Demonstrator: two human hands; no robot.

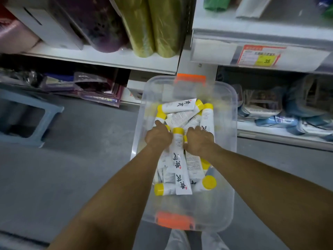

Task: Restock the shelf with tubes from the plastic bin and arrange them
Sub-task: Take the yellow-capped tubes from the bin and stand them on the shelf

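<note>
Restocking is judged barely begun: tubes are piled in the bin, near the shelf, and none is seen placed. The centre tube is touched on both sides by the left hand and right hand. Fingers are hidden, so grasp cannot be told. The target spot is not made out; shelves are blurred.

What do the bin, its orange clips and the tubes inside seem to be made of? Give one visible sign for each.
Bin: clear glossy plastic, probably; its contents show through the walls.
Orange clips: opaque moulded plastic, by their even colour.
Tubes: white, smooth, likely soft plastic with yellow caps; flat crimped ends suggest it.
</note>
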